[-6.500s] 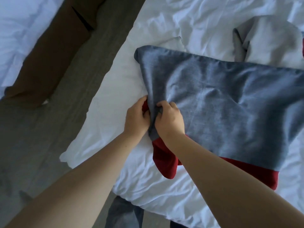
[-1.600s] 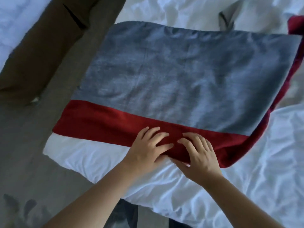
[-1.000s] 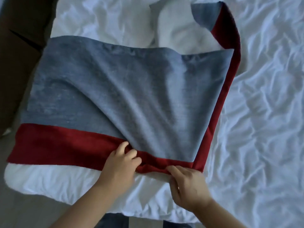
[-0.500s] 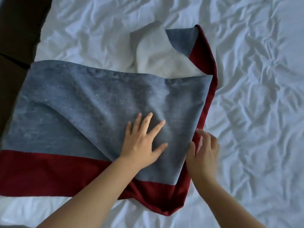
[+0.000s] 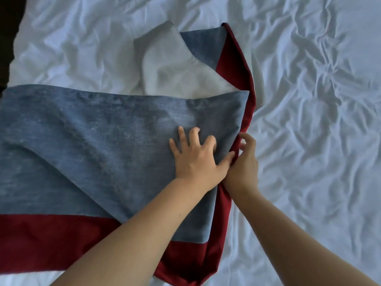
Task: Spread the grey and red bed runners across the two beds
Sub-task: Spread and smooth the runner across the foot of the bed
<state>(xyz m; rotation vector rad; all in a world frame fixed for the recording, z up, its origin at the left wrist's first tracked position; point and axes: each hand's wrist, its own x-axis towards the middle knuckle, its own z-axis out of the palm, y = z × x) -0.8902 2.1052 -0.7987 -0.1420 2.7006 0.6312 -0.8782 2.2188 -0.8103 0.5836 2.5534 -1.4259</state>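
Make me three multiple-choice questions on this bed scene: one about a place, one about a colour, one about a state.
1. Where is the left hand?
A) on the runner, on its grey part
B) on a pillow
C) on a chair

2. What colour is the runner's border?
A) green
B) red
C) yellow

3. How does the runner lie?
A) fully flat
B) folded over, pale underside showing
C) rolled up

Answers:
1 A, the hand lies on the grey cloth.
2 B, a red band runs along the near edge.
3 B, the far end is turned back beyond the grey panel.
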